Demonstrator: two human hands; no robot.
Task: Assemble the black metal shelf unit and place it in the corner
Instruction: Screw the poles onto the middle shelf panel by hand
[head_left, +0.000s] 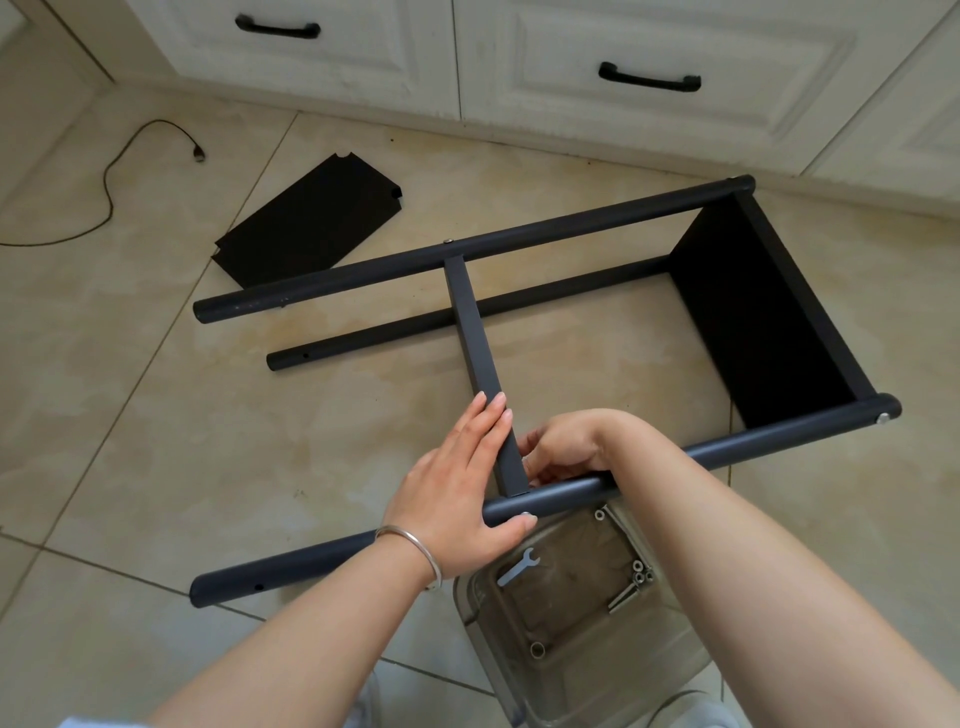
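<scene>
- You kneel on a beige tiled floor (156, 441) before white cabinets (623, 62).
- The half-built shelf frame (571, 234) lies on its side beyond and under your hands.
- Your left hand (457, 483) lies with straight fingers along the crossbar (470, 322), thumb pressing a bolt on the near tube (779, 441).
- Your right hand (561, 452) curls behind that joint; what it grips, I cannot tell.
- A loose shelf panel (306, 218) lies far beyond your left hand.
- A clear tray (571, 613) with a wrench (517, 567) sits below your wrists.
</scene>
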